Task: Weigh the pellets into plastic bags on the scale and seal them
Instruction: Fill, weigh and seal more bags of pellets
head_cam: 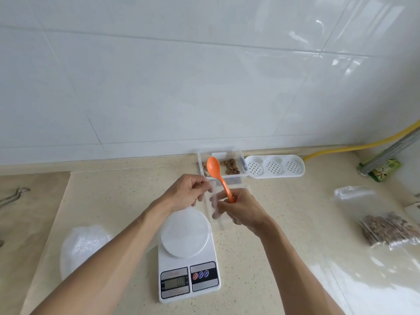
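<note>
One orange spoon [218, 176], bowl pointing away

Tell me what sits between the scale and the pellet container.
In the head view, both hands: the left hand and right hand hold a clear plastic bag, the right also gripping the orange spoon.

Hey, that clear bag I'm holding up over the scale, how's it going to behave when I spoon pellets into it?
The bag looks thin and floppy, so its mouth will probably sag unless the left hand and right hand hold it open. It seems very light and may slide on the scale's smooth plate. Empty, it likely won't stand.
</note>
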The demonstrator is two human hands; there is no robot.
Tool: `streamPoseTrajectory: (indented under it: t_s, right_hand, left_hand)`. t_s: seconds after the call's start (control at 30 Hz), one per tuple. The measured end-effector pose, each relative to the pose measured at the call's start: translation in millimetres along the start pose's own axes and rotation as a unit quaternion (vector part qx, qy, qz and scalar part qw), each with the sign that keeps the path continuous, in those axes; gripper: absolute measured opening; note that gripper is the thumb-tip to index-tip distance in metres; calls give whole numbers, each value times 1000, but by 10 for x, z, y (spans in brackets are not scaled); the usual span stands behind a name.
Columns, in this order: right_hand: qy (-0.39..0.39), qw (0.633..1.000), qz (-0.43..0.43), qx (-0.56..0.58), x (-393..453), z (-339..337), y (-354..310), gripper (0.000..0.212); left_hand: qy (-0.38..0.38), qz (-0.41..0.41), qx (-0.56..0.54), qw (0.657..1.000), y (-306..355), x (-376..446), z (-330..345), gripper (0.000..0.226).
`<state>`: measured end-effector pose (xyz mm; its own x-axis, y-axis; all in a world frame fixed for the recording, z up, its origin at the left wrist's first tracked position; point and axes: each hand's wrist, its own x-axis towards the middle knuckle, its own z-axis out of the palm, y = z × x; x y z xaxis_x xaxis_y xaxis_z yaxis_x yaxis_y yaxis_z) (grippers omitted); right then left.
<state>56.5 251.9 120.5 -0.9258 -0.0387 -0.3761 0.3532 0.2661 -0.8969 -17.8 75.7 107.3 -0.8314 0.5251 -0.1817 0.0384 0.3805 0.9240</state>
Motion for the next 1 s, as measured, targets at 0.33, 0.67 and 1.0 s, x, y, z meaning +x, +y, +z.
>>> streamPoseTrajectory:
  t_s: [0.33,0.67,1.0]
  right_hand:
    - [22,997,6,69,-28,-369,-31,9]
    - [16,971,3,237,85,-486,-49,20]
    - [60,985,27,162,374,-373,-142,6]
  left_hand:
    - [-52,-14,110,992,159,10,-294,18]
    - [61,33,88,994,98,215,-298,47]
    - [-47,72,319,944,182,338,95,137]
